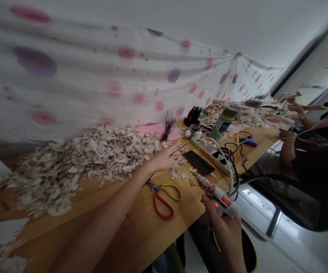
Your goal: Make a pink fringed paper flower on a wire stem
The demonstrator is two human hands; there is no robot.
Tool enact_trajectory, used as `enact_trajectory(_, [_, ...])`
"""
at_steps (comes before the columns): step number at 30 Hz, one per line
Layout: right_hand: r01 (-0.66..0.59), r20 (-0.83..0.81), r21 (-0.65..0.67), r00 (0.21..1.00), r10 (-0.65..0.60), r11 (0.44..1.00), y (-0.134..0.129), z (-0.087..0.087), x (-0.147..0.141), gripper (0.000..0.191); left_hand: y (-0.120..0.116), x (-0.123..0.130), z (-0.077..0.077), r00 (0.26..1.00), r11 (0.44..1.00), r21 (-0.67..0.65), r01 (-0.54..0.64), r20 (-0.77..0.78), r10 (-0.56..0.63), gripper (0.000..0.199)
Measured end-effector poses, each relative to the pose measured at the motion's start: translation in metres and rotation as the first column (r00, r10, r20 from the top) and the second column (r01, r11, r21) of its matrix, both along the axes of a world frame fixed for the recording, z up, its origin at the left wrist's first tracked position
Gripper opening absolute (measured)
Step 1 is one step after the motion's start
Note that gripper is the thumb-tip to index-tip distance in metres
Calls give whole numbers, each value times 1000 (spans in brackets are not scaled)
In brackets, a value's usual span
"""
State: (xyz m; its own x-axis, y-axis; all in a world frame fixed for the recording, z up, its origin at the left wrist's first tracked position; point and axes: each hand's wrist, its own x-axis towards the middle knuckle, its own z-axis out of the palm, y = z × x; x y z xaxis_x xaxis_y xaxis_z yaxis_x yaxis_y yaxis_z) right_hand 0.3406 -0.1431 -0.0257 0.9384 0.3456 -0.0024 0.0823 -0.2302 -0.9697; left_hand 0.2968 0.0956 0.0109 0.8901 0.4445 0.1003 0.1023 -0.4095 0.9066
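Observation:
My left hand (164, 159) reaches out over the table beside the pile of pale dried petal-like flakes (104, 155). A thin dark twig (179, 150) runs through its fingers, one end sticking out past the fingertips. Just beyond stands a bundle of dark twigs (168, 127) on a pink sheet (152, 131). In my right hand (223, 227), at the table's front edge, is a hot glue gun (215, 191) with a red-and-white patterned front and a lit red light. Scissors (164, 201) with one red and one yellow handle lie between my arms.
A black phone (198, 162) lies beside a power strip (209, 151) crowded with plugs and cables. Behind are a black holder (192, 116), a green-topped roll (228, 117) and more flakes (246, 113). Co-workers (317, 148) sit along the right side. Patterned cloth (95, 76) covers the wall.

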Motion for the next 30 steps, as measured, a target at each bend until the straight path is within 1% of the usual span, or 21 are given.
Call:
enact_trajectory(1, [3,2,-7,1000,-3,1000,0,1,0,46,-1,0,1,1000,1000,7,6,7,-6,85])
enact_trajectory(2, [8,8,-16,1000,-7,1000,0,1,-1,47,-2,-1,3,1000,1000,13,11,19,-11,73])
enact_trajectory(5, [6,3,-22,1000,-6,1000,0,1,0,49,-9,-4,12,997,1000,14,24,74,-25,22])
enact_trajectory(6, [1,-2,-12,1000,-1,1000,0,1,0,49,-13,-5,15,995,999,9,36,94,-37,15])
enact_trajectory(8, [-8,-13,3,1000,8,1000,0,0,0,48,-21,-7,19,990,998,1,66,126,-66,17])
enact_trajectory(11, [-19,-4,16,1000,20,1000,0,0,-1,47,-30,-8,21,981,992,12,122,150,-122,3])
enact_trajectory(15, [-16,16,-6,1000,16,1000,-1,-1,-1,45,-37,-6,20,973,983,48,180,139,-185,18])
enact_trajectory(17, [-12,31,-13,999,12,1000,-2,-3,1,45,-40,-5,20,971,978,62,198,125,-205,19])
enact_trajectory(19, [-25,54,-26,998,27,999,-2,-4,2,46,-42,-4,20,969,974,71,215,111,-222,15])
enact_trajectory(23, [-21,47,-53,999,24,998,-3,-3,1,46,-44,-4,22,968,969,91,229,85,-236,10])
enact_trajectory(30, [-6,15,24,1000,6,1000,0,2,0,45,-36,-10,25,968,965,126,230,68,-240,7])
